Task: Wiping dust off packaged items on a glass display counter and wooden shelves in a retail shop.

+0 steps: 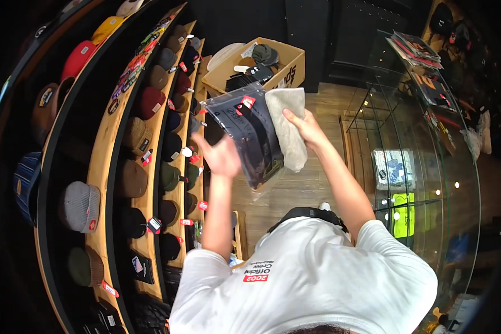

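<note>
My right hand (pixel 307 127) is closed around a folded light grey cloth (pixel 290 137). Directly beside the cloth is a clear plastic bag (pixel 250 133) with dark folded fabric and a red tag inside; whether my right fingers also grip the bag is hidden. My left hand (pixel 221 156), blurred, has its fingers spread near the bag's left edge and holds nothing visible.
Wooden shelves with caps and beanies, such as a grey knit beanie (pixel 81 206), rise on the left. Ahead stands a cardboard box (pixel 292 75) with caps in it. On the right is a glass display case (pixel 426 175) holding bagged garments.
</note>
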